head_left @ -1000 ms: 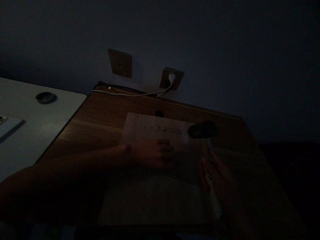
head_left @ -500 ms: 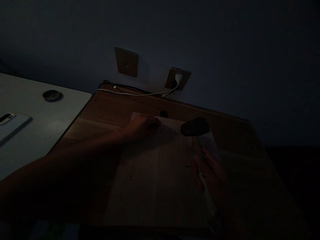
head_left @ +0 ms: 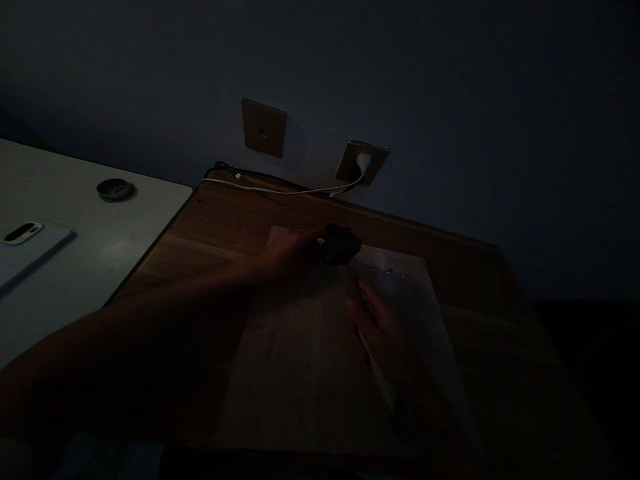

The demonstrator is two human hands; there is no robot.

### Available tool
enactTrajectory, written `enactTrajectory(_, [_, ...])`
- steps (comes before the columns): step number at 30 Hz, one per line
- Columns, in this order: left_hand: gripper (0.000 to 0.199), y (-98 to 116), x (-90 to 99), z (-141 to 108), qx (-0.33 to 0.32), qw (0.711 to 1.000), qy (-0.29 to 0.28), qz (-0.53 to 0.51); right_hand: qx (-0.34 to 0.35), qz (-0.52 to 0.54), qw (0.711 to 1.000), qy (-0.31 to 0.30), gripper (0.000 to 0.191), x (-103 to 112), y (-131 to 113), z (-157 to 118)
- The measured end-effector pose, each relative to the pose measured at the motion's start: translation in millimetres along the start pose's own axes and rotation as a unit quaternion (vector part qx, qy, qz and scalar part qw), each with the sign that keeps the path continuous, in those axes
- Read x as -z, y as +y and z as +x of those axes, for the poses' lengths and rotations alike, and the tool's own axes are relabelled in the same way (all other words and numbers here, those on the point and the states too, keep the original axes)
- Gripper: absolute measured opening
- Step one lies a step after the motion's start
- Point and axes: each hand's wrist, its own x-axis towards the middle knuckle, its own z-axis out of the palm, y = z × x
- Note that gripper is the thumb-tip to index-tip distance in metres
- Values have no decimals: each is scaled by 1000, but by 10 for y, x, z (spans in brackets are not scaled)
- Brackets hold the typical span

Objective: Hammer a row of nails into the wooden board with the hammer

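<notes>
In dim light, my right hand [head_left: 383,327] is wrapped round the pale handle of a hammer. Its dark head [head_left: 341,245] hangs over the far part of a flat wooden board [head_left: 295,367], right beside the fingertips of my left hand [head_left: 287,257]. That hand rests near the board's far left corner, fingers closed together; whatever they hold is too dark and covered to make out. Several small shiny bits, like nails [head_left: 388,272], form a row along the board's far right edge.
The board lies on a wooden tabletop [head_left: 205,230] against a wall. A white cable [head_left: 280,191] runs to a plug in a wall socket [head_left: 364,163]. At left, a white surface [head_left: 135,233] bears a round dark tin [head_left: 115,189] and a phone [head_left: 35,243].
The hammer has moved left with my right hand, from the board's right side to beside my left hand. My left hand stays near the same corner. The view has shifted slightly.
</notes>
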Motion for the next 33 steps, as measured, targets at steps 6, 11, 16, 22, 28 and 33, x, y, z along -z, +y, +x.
enactTrajectory(6, [42, -2, -15, 24, 10, 1000, -2, -8, -10, -1, 1000, -13, 51, -45, 38, 32])
enactTrajectory(11, [40, 54, 19, -11, 21, 1000, 9, 12, -17, 5, 1000, 13, 56, 17, -14, -52])
enactTrajectory(16, [23, 369, 21, -129, -149, 975, 28, 164, -1, 2, 995, 96, 38, 275, 3, -252])
enactTrajectory(22, [16, 946, -542, -61, -484, 860, -75, 146, -14, -13, 980, 199, 42, 567, 115, -403])
enactTrajectory(28, [17, 1052, -918, -13, -524, 831, -95, 162, -27, 3, 977, 212, 45, 691, 282, -500])
enactTrajectory(33, [16, 1053, -831, -29, -518, 831, -104, 172, -16, -6, 981, 191, 44, 645, 277, -487])
